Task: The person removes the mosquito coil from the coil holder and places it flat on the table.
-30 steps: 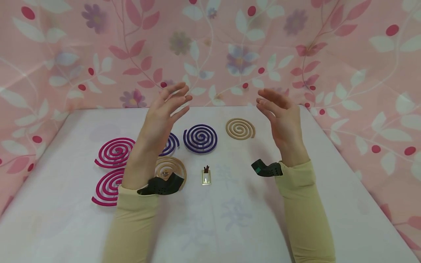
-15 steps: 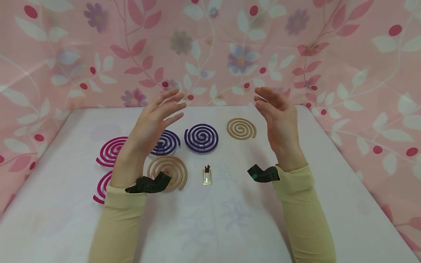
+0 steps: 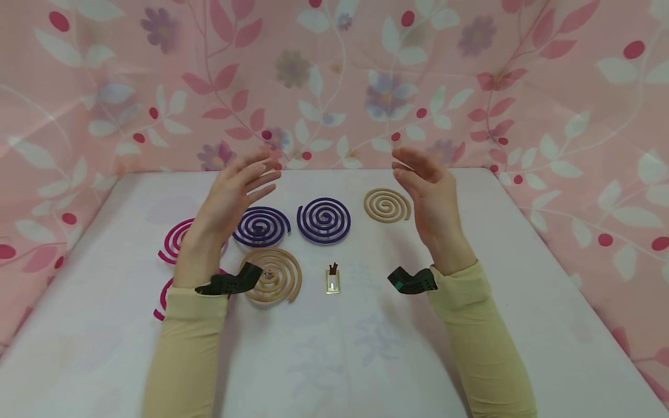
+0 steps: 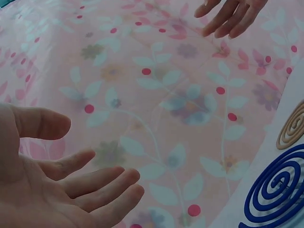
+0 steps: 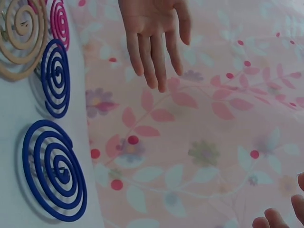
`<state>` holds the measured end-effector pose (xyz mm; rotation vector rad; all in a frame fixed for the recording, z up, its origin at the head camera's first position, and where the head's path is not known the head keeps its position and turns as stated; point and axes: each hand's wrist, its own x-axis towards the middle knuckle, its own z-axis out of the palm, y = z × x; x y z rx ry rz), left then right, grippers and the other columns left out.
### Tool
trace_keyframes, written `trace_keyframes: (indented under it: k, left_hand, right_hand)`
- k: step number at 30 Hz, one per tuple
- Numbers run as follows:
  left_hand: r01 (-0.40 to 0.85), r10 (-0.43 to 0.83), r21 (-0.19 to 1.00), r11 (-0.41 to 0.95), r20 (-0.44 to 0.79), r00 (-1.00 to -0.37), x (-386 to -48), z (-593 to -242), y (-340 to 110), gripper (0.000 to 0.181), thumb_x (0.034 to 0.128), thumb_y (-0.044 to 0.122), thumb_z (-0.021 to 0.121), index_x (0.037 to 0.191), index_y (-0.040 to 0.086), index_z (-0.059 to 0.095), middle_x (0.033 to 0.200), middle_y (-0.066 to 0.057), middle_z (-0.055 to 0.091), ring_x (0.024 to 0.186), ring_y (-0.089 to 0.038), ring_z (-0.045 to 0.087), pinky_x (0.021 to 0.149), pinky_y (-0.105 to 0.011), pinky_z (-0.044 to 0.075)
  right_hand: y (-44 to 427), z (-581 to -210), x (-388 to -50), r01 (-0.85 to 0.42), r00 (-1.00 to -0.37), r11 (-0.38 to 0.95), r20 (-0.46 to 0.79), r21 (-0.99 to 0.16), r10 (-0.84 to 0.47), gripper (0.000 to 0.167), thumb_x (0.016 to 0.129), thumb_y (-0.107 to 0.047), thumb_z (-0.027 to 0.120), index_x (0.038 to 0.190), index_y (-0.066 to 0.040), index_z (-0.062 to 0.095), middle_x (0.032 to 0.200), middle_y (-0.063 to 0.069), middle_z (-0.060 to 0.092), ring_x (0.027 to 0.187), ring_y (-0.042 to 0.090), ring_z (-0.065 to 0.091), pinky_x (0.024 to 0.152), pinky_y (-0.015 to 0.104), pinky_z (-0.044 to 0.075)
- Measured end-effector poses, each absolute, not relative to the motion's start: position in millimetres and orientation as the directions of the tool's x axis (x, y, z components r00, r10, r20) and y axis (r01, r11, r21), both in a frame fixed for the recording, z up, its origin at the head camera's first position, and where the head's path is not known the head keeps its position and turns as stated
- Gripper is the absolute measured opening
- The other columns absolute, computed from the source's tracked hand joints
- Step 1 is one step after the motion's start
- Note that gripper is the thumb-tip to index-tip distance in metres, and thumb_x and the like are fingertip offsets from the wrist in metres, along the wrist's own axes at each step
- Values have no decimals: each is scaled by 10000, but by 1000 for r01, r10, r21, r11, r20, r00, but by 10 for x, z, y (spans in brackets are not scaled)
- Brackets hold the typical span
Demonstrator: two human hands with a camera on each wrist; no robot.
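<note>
Via my remote feed, I took the place for a draped-off booth: pink cloth [image 3: 334, 64] w/ leaf & flower print hung behind & at both sides of a white-covered table [image 3: 522, 313]. Rm. beyond was hidden; couldn't tell home vs. studio.

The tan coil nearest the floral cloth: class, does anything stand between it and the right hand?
Nothing visible does. In the head view, only white tabletop shows between the raised right hand and the tan coil; the nearest blue coil lies on the other side.
</note>
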<state>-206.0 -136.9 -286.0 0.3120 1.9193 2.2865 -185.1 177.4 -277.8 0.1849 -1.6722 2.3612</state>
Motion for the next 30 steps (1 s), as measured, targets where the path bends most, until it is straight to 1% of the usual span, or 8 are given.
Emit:
trace_keyframes:
  k: [6,11,15,19,23,25,27,30]
  left_hand:
    - [-15,238,990,-140,19,-971,-2179,-3022,-1391,410,1066,219,460,1436,44,433,1515,-163,469,1336,-259,522,1195,-439,325]
    - [-36,242,994,-102,-11,-970,-2249,-3158,-1419,417,1068,213,458,1452,50,446,1500,-178,483,1297,-233,561,1182,-439,346]
    - [-55,257,995,-78,-33,-966,-2296,-3259,-1432,435,1074,192,435,1475,27,407,1515,-202,457,1349,-285,514,1182,-438,346]
    - [-84,274,995,-45,-69,-959,-2337,-3358,-1430,444,1079,165,414,1495,16,372,1532,-216,429,1397,-343,451,1179,-445,347]
    - [-106,286,994,-10,-99,-953,-2366,-3443,-1426,440,1082,150,397,1501,17,358,1540,-218,417,1410,-353,433,1176,-443,353]
    - [-108,292,994,-2,-103,-951,-2378,-3477,-1424,436,1083,142,389,1498,11,356,1537,-222,418,1407,-356,435,1177,-440,353]
    - [-107,298,994,-1,-102,-949,-2388,-3504,-1419,435,1080,131,392,1493,-2,356,1534,-235,414,1407,-372,430,1181,-443,347]
    - [-105,308,994,3,-101,-946,-2396,-3545,-1406,431,1077,117,396,1485,-15,354,1538,-260,390,1409,-387,420,1186,-452,337]
  right_hand:
    - [1717,-2856,-1876,-231,-973,-285,210,-930,100,331,926,77,601,1246,0,634,1176,37,683,1126,228,607,1014,280,493]
    - [1669,-2935,-1923,-190,-981,-247,172,-950,92,352,927,68,607,1274,13,614,1225,67,662,1125,218,600,953,245,521]
    - [1621,-3001,-1956,-151,-987,-214,138,-965,77,358,928,56,616,1283,8,609,1267,85,641,1137,209,595,925,219,533]
    - [1579,-3085,-1985,-120,-992,-177,111,-977,57,384,927,46,619,1309,24,587,1286,82,632,1151,199,597,928,210,530]
    - [1535,-3160,-2009,-94,-995,-153,88,-984,45,414,922,53,616,1333,46,566,1320,116,617,1159,194,605,944,218,527]
    - [1518,-3192,-2020,-81,-996,-145,76,-986,41,422,921,59,612,1340,50,559,1341,141,601,1175,213,604,952,222,528]
    - [1506,-3218,-2028,-67,-997,-135,62,-989,36,426,923,57,604,1346,46,555,1362,166,584,1158,202,613,951,222,529]
    - [1491,-3252,-2035,-46,-999,-123,43,-991,27,428,924,55,596,1350,39,554,1322,136,603,1113,171,632,951,226,534]
